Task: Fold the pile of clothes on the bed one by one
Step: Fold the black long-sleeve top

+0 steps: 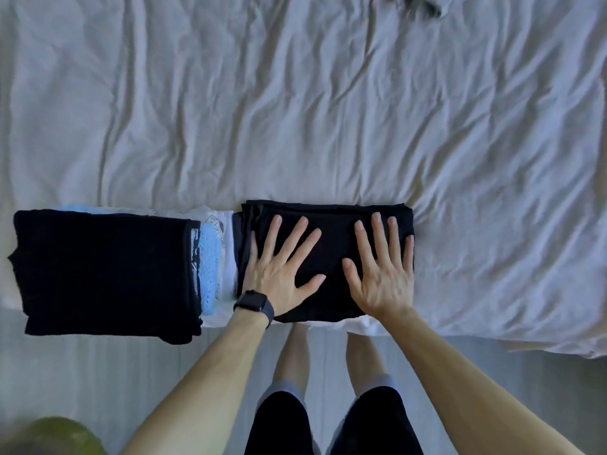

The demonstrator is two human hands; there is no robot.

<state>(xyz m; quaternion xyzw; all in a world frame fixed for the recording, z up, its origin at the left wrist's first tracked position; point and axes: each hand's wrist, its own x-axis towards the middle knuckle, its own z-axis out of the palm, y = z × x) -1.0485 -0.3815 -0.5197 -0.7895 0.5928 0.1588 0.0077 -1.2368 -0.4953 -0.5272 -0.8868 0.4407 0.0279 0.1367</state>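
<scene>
Head view:
- The black folded garment (pixel 331 244) lies at the near edge of the bed (pixel 328 110), right in front of the person, where both arms reach it easily.
- The left hand (pixel 279 261), with a watch (pixel 254 303) on its wrist, lies flat on the garment's left half. Its fingers are straight and spread and grip nothing.
- The right hand (pixel 382 270) lies flat on the right half in the same way, fingers straight and slightly spread.
- Both palms are pressing down, most likely to smooth the cloth and set the creases so the fold holds.
- Just to the left is the stack of folded clothes (pixel 105 270), with a black piece on top and a light blue piece (pixel 208 257) and white cloth showing under its right side. The stack touches the garment, so a short slide or lift would probably add it.
- At the far edge of the bed lies a dark item (pixel 423 6), too blurred to name. It may be clothing left to fold.
</scene>
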